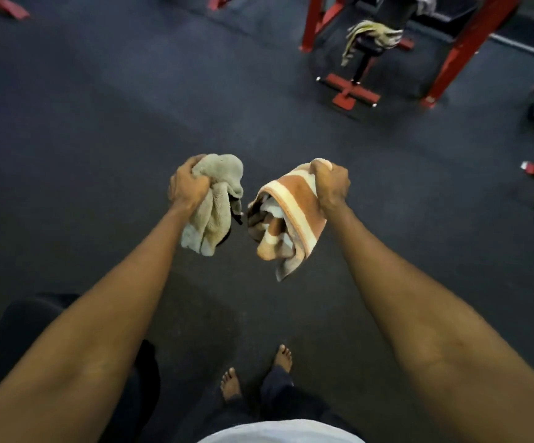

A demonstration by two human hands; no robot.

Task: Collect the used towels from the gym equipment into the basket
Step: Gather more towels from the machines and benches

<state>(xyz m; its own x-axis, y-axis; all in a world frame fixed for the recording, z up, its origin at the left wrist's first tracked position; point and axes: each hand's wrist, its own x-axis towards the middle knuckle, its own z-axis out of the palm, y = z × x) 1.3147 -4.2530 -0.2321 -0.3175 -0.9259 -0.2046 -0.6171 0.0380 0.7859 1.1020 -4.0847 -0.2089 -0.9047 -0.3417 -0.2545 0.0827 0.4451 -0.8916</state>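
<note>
Three towels are visible. One grey-green towel (214, 203) is held bunched in the left hand (187, 187); the grip is closed tight around its upper part, and the rest hangs free below the fist. One orange-and-cream striped towel (286, 219) is held in the right hand (331, 185); the grip is likewise closed around one gathered edge, and the folds hang loose beneath. The two held towels are carried in the air just beside each other, a narrow gap being seen between them, and both are well clear of the dark floor (99, 139).

One further striped towel (369, 35) is draped over the black padded part of a red-framed machine (355, 87). Relative to this machine, the two held towels are located nearer the camera and to its left, well apart from it.

Two bare feet (231, 383) are seen on the floor, below the held towels in the view. A dark rounded object (29, 330) is partly hidden under the left forearm; what it is cannot be told. No basket can be identified with certainty.
</note>
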